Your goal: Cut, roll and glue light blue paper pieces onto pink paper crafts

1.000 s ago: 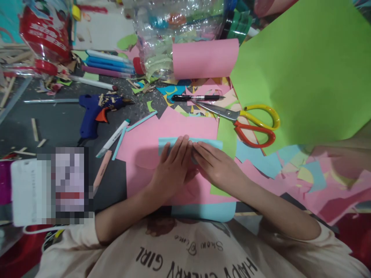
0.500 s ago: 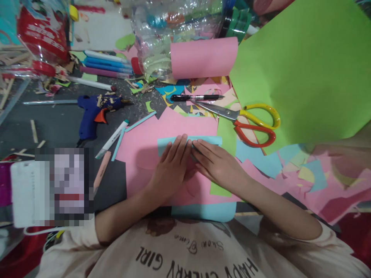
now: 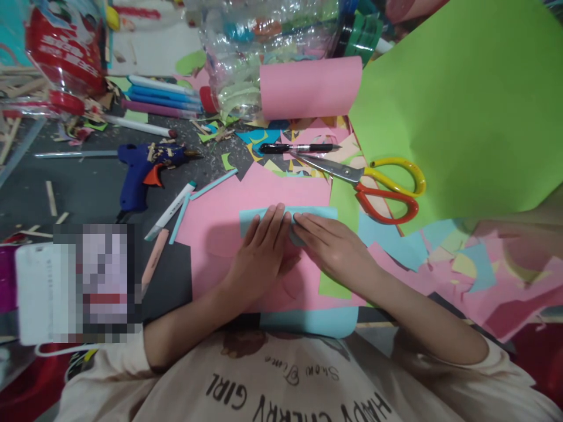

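A light blue paper strip (image 3: 319, 212) lies across a pink sheet (image 3: 217, 228) in front of me. My left hand (image 3: 259, 253) rests on the strip's left half, fingers stretched flat and close together. My right hand (image 3: 331, 248) lies beside it, fingers flat on the strip's middle and pointing left. The fingertips of both hands meet over the strip. Most of the strip's middle is hidden under my fingers.
Scissors with yellow and red handles (image 3: 380, 186) and a black pen (image 3: 297, 148) lie just beyond the strip. A large green sheet (image 3: 461, 111) rises at right. A blue glue gun (image 3: 143, 170), markers (image 3: 162, 97), a pink paper roll (image 3: 310, 87) and plastic bottles (image 3: 264, 41) crowd the back.
My hands have barely shifted; the fingers press slightly further along the blue strip. Nothing else has moved.
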Motion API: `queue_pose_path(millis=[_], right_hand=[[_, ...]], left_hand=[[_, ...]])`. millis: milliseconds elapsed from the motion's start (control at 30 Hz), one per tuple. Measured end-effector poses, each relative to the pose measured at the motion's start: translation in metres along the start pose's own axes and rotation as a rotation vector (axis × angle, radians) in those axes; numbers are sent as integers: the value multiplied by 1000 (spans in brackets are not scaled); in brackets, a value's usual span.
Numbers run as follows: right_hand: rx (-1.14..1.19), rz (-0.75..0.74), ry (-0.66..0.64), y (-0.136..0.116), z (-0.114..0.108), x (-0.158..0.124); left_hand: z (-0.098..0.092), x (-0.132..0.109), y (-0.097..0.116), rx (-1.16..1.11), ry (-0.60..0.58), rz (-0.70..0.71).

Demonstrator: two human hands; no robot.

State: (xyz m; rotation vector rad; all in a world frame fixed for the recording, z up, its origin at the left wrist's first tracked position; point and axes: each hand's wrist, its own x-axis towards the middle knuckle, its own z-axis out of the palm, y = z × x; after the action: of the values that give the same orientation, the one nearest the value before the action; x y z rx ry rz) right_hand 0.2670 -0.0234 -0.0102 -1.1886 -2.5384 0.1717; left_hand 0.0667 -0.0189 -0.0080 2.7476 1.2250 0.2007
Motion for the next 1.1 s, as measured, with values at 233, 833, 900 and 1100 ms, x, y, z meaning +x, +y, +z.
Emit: queue_pose_path(millis=[233,833,900,1100], right_hand=[[-11,-4,-5,0,3,-1],[-38,-23,36,-2,-1,3],[-30,-19,26,-2,0,2],[45,4,8,1,-1,2]], left_hand=[[-1,-1,0,-7,-34,-5],[-1,-1,0,8,-4,10],[-1,0,0,20,5,15],[-4,1,-1,13,-15,21]])
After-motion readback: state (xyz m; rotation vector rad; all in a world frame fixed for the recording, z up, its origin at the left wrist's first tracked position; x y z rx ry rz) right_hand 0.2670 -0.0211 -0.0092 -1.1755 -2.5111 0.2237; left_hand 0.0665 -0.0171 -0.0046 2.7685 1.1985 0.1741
